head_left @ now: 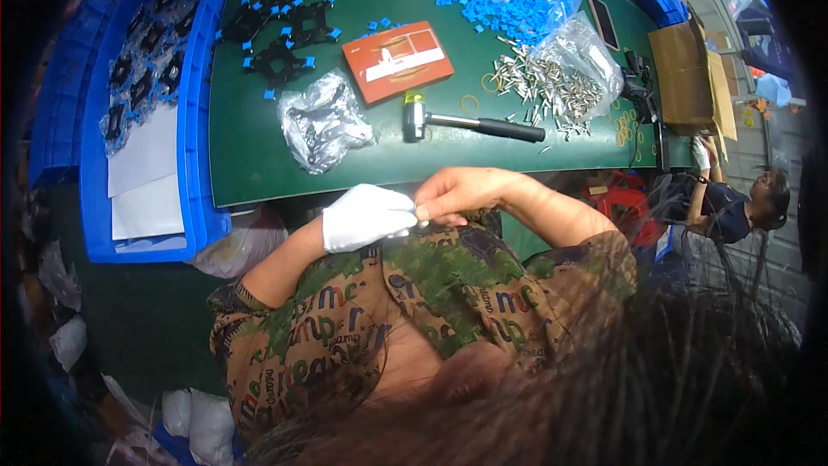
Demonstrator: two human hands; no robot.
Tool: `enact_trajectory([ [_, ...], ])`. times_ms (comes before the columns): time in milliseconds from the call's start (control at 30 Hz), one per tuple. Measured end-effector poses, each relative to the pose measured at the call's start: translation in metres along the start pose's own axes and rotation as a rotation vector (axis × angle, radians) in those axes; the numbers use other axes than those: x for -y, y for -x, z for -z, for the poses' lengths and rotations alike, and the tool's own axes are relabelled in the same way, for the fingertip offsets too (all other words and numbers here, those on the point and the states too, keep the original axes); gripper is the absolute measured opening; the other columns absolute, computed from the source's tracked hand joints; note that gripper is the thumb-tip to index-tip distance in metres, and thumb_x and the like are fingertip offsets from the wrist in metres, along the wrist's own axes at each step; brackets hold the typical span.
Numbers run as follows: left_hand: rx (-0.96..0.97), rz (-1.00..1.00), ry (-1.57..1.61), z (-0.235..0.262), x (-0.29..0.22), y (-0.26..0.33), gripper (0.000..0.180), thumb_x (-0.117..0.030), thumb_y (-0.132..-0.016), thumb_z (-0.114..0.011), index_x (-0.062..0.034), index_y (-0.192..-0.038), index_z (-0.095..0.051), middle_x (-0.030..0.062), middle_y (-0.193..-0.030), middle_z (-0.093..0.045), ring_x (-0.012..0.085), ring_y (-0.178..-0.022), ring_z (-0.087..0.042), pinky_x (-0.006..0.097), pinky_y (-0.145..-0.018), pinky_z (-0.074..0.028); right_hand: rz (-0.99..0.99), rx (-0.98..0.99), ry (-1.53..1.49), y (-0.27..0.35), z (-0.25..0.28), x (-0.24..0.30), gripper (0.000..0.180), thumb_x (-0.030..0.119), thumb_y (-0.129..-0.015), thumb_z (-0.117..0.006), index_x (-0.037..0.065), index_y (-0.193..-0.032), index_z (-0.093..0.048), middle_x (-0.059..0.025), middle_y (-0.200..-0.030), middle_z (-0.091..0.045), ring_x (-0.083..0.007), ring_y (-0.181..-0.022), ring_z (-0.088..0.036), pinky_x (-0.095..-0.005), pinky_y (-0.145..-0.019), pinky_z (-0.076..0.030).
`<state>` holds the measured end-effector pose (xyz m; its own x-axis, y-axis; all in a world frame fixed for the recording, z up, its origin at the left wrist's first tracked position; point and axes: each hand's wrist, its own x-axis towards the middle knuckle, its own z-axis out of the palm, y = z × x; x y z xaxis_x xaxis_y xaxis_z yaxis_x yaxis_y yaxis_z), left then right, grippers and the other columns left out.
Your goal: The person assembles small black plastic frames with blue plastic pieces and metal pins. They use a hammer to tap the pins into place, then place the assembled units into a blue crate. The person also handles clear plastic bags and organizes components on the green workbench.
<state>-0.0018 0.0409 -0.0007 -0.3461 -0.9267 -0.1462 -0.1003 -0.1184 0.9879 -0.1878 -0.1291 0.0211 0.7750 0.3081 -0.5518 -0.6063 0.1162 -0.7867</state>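
My left hand [366,217], in a white glove, meets my bare right hand [466,193] in front of my shirt, just off the table's near edge. The fingers of both are closed together at the tips. Whatever is between them is too small or hidden to make out. Beyond the hands, on the green table [414,160], lies a mallet [470,124] with a black handle and a yellow-tipped head. A clear plastic bag of dark parts [325,123] is to its left, and an orange-red box [398,62] sits behind it.
Silver pins [552,91] and blue plastic pieces [496,9] lie heaped at the back right, near a phone [604,22]. Black frames with blue clips [289,26] are at the back left. A blue crate [191,121] flanks the left; a cardboard box [686,78] and another person [733,211] are right.
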Motion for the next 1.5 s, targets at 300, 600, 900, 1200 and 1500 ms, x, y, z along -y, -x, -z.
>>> enact_trajectory([
  [300,-0.224,-0.058,0.456,0.038,-0.001,0.019,0.036,-0.015,-0.097,-0.063,0.004,-0.127,-0.063,0.0131,-0.107,-0.072,0.0161,-0.095,-0.068,0.03,-0.086,-0.054,0.329,-0.754,0.816,0.05,0.024,0.034,0.023,0.026,-0.095,-0.07,0.005,-0.106,-0.071,-0.0111,-0.1,-0.072,-0.0249,-0.093,-0.07,-0.038,-0.08,-0.055],
  [600,-0.333,-0.129,0.58,0.059,-0.002,0.004,0.048,-0.012,-0.097,-0.058,0.0098,-0.139,-0.049,0.0091,-0.1,-0.069,0.0184,-0.1,-0.066,0.032,-0.095,-0.049,0.105,-1.136,1.56,0.097,0.102,-0.008,0.02,0.019,-0.09,-0.067,0.018,-0.109,-0.071,-0.0048,-0.097,-0.061,-0.0265,-0.1,-0.062,-0.0431,-0.087,-0.048],
  [900,-0.384,-0.052,0.38,0.04,-0.006,-0.011,0.036,-0.014,-0.103,-0.052,0.0062,-0.132,-0.058,0.0056,-0.097,-0.069,0.011,-0.087,-0.063,0.027,-0.083,-0.05,0.048,-1.14,1.456,0.096,0.11,-0.013,0.022,0.029,-0.093,-0.067,0.016,-0.11,-0.069,-0.0052,-0.097,-0.062,-0.0271,-0.096,-0.063,-0.0429,-0.086,-0.046],
  [1200,-0.406,-0.006,0.447,0.029,-0.013,-0.022,0.033,-0.012,-0.102,-0.054,0.0045,-0.13,-0.06,0.0044,-0.093,-0.068,0.0107,-0.086,-0.063,0.027,-0.083,-0.051,-0.004,-1.165,1.432,0.089,0.108,-0.017,0.02,0.029,-0.095,-0.064,0.012,-0.106,-0.068,-0.008,-0.098,-0.063,-0.03,-0.094,-0.064,-0.0445,-0.085,-0.049],
  [1500,-0.426,0.0,0.269,0.026,-0.007,-0.029,0.032,-0.017,-0.102,-0.054,-0.0001,-0.127,-0.066,0.0051,-0.088,-0.07,0.01,-0.083,-0.065,0.026,-0.08,-0.051,0.06,-1.266,1.342,0.082,0.103,0.0,0.014,0.018,-0.089,-0.066,0.004,-0.09,-0.069,-0.01,-0.087,-0.064,-0.0318,-0.083,-0.064,-0.042,-0.081,-0.048],
])
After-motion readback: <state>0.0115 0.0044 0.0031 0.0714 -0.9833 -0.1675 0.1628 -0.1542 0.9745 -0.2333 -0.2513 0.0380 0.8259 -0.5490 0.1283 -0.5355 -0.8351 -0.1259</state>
